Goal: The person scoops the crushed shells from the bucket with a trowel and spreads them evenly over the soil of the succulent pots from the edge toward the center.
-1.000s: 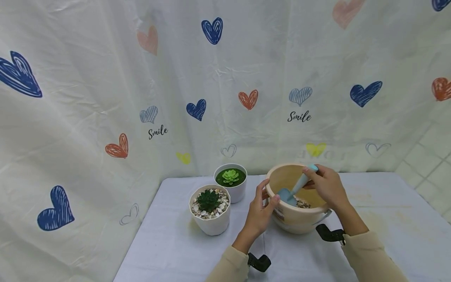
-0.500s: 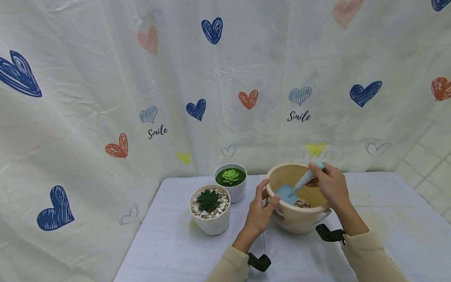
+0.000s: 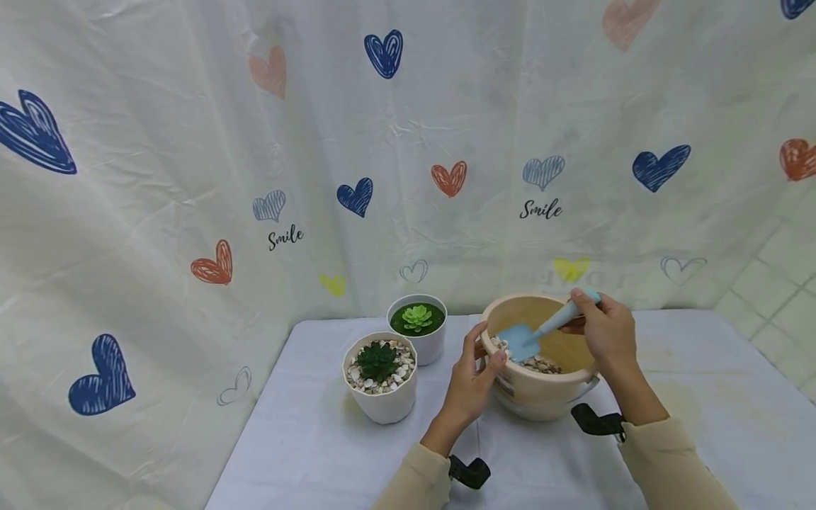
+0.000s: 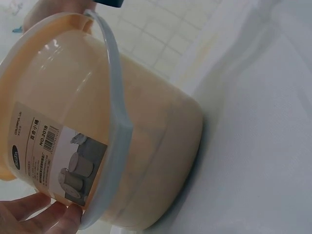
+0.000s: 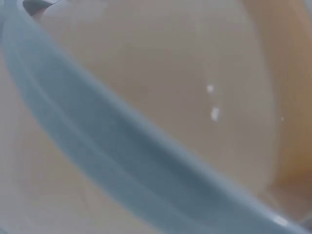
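A cream bucket [image 3: 542, 400] stands on the table, with small pebbles [image 3: 545, 365] in its bottom. My left hand [image 3: 470, 382] grips the bucket's left side at the rim, thumb on the near side. In the left wrist view, its fingers [image 4: 46, 214] touch the wall beside a printed label [image 4: 58, 151]. A light blue toy shovel [image 3: 519, 341] slants into the bucket, its handle held by my right hand [image 3: 608, 336] above the right rim. More pebbles show at the left of the blade. The right wrist view is filled by the bucket's wall and grey-blue bail handle [image 5: 122, 131].
Left of the bucket, a white pot [image 3: 382, 407] holds a dark green succulent among pebbles. Behind it stands another white pot [image 3: 430, 349] with a light green succulent. A white cloth covers the table [image 3: 306, 439], and a heart-print curtain [image 3: 395, 120] hangs at the back.
My right hand has moved slightly up and right, laying the shovel at a flatter slant. Pebbles have come into sight at the blade's left. The left hand stays on the bucket.
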Motion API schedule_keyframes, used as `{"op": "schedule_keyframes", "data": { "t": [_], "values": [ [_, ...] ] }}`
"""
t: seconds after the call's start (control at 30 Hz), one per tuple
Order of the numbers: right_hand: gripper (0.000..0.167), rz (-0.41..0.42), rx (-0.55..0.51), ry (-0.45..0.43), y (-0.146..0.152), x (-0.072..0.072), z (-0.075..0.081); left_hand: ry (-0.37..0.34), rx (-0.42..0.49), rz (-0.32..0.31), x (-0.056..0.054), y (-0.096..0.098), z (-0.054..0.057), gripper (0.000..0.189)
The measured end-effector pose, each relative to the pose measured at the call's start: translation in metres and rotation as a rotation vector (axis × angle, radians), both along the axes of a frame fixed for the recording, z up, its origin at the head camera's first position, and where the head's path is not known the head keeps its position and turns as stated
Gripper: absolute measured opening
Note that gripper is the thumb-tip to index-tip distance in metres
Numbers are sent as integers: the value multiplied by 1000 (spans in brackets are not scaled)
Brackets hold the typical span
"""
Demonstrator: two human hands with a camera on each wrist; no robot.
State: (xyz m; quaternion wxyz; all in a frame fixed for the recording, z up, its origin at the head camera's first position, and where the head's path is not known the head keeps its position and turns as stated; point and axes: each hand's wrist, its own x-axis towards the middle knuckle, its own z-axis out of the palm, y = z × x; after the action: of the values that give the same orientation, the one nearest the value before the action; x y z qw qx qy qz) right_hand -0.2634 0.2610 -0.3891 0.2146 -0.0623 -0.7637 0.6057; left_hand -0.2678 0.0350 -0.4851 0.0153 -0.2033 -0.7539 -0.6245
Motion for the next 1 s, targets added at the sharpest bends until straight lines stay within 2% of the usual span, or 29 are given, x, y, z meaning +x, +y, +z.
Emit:
{"op": "schedule_keyframes", "data": {
  "t": [0.23,0.47,0.6,0.73,0.87,1.0],
  "values": [
    [28,6,-360,46,14,8,1,3,-35,15,1,0,1,58],
    [27,18,-564,85,31,17,-1,-4,-38,5,0,-2,4,59],
    [27,9,-630,82,36,20,-2,-28,-66,-10,0,-4,5,59],
    [27,4,-656,77,37,21,-4,-51,-111,-34,3,-9,11,62],
    [27,17,-686,83,37,24,-3,-78,-177,-64,8,-17,20,71],
    [27,17,-693,97,34,26,-1,-90,-253,-122,17,-27,29,78]
  ]
}}
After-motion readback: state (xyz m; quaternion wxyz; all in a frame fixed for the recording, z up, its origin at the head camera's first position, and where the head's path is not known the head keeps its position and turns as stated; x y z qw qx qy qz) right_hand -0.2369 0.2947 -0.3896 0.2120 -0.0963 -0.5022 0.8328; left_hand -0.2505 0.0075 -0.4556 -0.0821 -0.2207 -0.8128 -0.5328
